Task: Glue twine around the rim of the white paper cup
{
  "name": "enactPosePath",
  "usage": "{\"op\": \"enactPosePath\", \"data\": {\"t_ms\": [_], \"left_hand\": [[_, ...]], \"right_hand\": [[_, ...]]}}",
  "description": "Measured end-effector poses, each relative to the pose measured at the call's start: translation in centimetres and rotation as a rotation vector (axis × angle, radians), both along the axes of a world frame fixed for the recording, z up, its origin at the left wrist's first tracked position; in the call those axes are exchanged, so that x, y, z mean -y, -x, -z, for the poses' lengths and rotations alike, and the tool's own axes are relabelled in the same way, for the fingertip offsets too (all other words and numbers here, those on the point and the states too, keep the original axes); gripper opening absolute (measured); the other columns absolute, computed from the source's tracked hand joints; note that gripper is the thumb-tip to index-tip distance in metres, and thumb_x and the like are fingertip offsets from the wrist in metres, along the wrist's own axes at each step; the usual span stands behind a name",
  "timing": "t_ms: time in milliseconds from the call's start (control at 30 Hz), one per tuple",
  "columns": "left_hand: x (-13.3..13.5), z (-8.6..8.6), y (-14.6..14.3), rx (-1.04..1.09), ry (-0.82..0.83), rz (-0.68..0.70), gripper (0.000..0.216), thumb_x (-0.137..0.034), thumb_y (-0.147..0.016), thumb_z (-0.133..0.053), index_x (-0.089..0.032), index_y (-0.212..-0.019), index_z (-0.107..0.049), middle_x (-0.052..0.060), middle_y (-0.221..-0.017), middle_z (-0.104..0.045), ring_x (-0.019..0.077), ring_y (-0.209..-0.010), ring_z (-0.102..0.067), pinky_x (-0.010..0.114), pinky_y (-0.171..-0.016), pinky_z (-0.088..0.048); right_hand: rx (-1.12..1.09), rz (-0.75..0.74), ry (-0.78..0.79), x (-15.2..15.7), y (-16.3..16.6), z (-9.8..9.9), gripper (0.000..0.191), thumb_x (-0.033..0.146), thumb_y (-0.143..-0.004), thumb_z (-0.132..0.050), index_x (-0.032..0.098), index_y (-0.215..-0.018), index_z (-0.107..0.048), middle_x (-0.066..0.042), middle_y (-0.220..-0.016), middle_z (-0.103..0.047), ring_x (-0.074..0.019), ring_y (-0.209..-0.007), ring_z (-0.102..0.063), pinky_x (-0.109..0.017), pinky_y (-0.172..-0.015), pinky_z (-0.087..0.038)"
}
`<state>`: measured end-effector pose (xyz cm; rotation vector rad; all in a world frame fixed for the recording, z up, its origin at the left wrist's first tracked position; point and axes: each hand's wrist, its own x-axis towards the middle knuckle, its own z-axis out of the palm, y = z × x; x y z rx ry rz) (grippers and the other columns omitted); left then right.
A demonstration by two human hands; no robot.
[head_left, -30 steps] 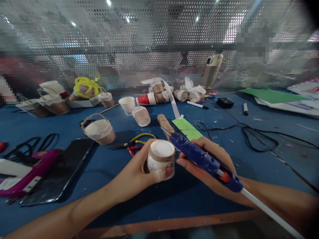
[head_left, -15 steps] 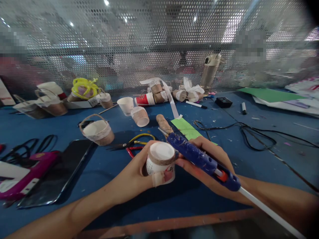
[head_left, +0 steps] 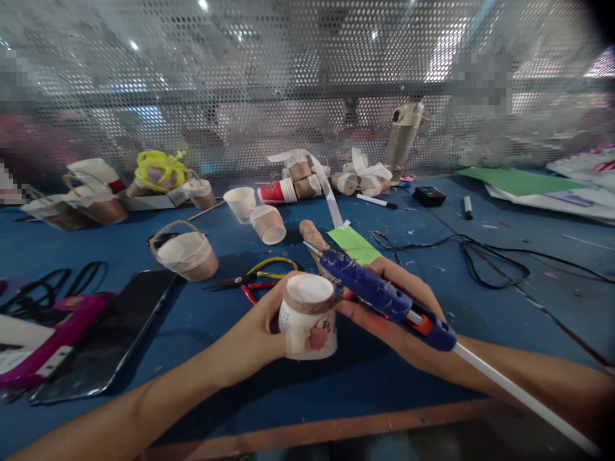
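Between thumb and fingers my left hand [head_left: 269,326] grips a white paper cup [head_left: 310,330], its closed base facing up. Brown twine [head_left: 310,307] is wound around the cup near that end. My right hand [head_left: 394,314] is wrapped around a blue glue gun [head_left: 369,285], with a long white glue stick [head_left: 523,397] sticking out of its back. The metal nozzle points up and left, above the cup and apart from it. Behind the nozzle lies a roll of twine [head_left: 313,234]. Scissors [head_left: 250,280] with red and yellow handles rest just beyond my left hand.
Small twine-wrapped cups, one a basket [head_left: 187,255] with a handle, stand at the left and back. A phone [head_left: 110,333] and a magenta tool [head_left: 57,336] lie at left. A black cable [head_left: 480,246] crosses the right side. Behind stands a perforated metal screen [head_left: 288,96].
The glue gun's nozzle has moved slightly left and up, away from the cup's rim. The cup has tilted a little, showing more of its printed side.
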<state>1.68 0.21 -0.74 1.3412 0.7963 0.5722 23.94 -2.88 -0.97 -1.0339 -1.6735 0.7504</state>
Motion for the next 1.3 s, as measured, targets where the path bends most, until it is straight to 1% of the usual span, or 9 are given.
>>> {"op": "enactPosePath", "data": {"t_ms": [100,267,400,500,600,700,867,1167,1300], "left_hand": [[-0.05,0.09,0.07,0.011,0.039,0.011,0.063,-0.034,-0.07,-0.079,-0.024,-0.125,-0.049,0.011,-0.127,-0.06,0.0286,-0.098,-0.064,0.043,-0.087,-0.05],[0.0,0.22,0.18,0.08,0.125,0.02,0.064,-0.03,-0.071,-0.078,-0.021,-0.126,-0.048,0.011,-0.111,-0.068,0.0286,-0.095,-0.066,0.043,-0.085,-0.05],[0.06,0.11,0.01,0.082,0.133,0.004,0.063,-0.031,-0.069,-0.079,-0.02,-0.124,-0.051,0.012,-0.115,-0.067,0.0272,-0.093,-0.066,0.042,-0.084,-0.051],[0.01,0.03,0.0,0.113,0.143,0.03,0.063,-0.03,-0.068,-0.08,-0.018,-0.123,-0.053,0.013,-0.112,-0.069,0.0278,-0.092,-0.066,0.04,-0.08,-0.052],[-0.01,-0.13,0.1,0.164,0.195,0.08,0.054,-0.03,-0.07,-0.079,-0.017,-0.117,-0.057,0.013,-0.107,-0.07,0.0272,-0.09,-0.067,0.038,-0.077,-0.053],[0.04,-0.37,0.18,0.185,0.235,0.115,0.045,-0.029,-0.071,-0.078,-0.016,-0.11,-0.061,0.011,-0.1,-0.072,0.0275,-0.089,-0.069,0.037,-0.079,-0.053],[-0.03,-0.55,0.2,0.202,0.257,0.129,0.043,-0.029,-0.07,-0.078,-0.016,-0.108,-0.062,0.01,-0.098,-0.072,0.0288,-0.091,-0.069,0.041,-0.082,-0.053],[-0.1,-0.59,0.01,0.238,0.28,0.154,0.042,-0.028,-0.071,-0.077,-0.017,-0.108,-0.062,0.01,-0.097,-0.072,0.0298,-0.09,-0.069,0.042,-0.081,-0.053],[-0.19,-0.64,-0.1,0.243,0.269,0.173,0.039,-0.028,-0.071,-0.076,-0.016,-0.106,-0.063,0.01,-0.096,-0.071,0.0291,-0.09,-0.069,0.04,-0.079,-0.053]], "right_hand": [[-0.006,0.006,0.01,0.01,0.19,-0.28,0.021,0.023,-0.076,-0.074,0.021,-0.085,-0.056,-0.001,-0.08,-0.068,-0.0162,-0.07,-0.063,-0.028,-0.064,-0.052],[-0.009,0.008,0.028,0.13,0.3,-0.66,0.021,0.02,-0.074,-0.075,0.02,-0.084,-0.056,-0.001,-0.078,-0.068,-0.0148,-0.066,-0.062,-0.026,-0.059,-0.05],[-0.007,0.0,0.041,0.19,0.19,-0.62,0.022,0.019,-0.073,-0.075,0.02,-0.083,-0.056,-0.001,-0.078,-0.068,-0.0152,-0.067,-0.062,-0.026,-0.06,-0.05],[0.006,-0.004,0.016,0.14,-0.03,-0.41,0.022,0.019,-0.074,-0.076,0.02,-0.084,-0.057,-0.001,-0.079,-0.067,-0.0151,-0.068,-0.062,-0.026,-0.061,-0.049],[0.002,-0.017,0.007,0.1,-0.21,-0.23,0.021,0.021,-0.076,-0.075,0.021,-0.088,-0.057,-0.001,-0.084,-0.067,-0.0151,-0.072,-0.062,-0.027,-0.064,-0.05],[-0.007,0.001,0.015,0.15,-0.12,-0.24,0.02,0.022,-0.076,-0.075,0.021,-0.086,-0.057,-0.001,-0.084,-0.067,-0.0149,-0.073,-0.061,-0.027,-0.064,-0.05],[-0.069,0.006,0.047,0.27,0.29,-0.46,0.02,0.024,-0.076,-0.075,0.021,-0.085,-0.056,-0.001,-0.08,-0.066,-0.0143,-0.067,-0.06,-0.026,-0.058,-0.05],[-0.068,-0.005,0.047,0.33,0.21,-0.71,0.019,0.025,-0.076,-0.074,0.021,-0.082,-0.056,-0.001,-0.079,-0.065,-0.0143,-0.067,-0.06,-0.026,-0.057,-0.05],[-0.07,-0.001,0.055,0.23,0.32,-0.65,0.02,0.028,-0.077,-0.074,0.021,-0.081,-0.056,-0.001,-0.078,-0.064,-0.0146,-0.067,-0.06,-0.025,-0.057,-0.05]]}}
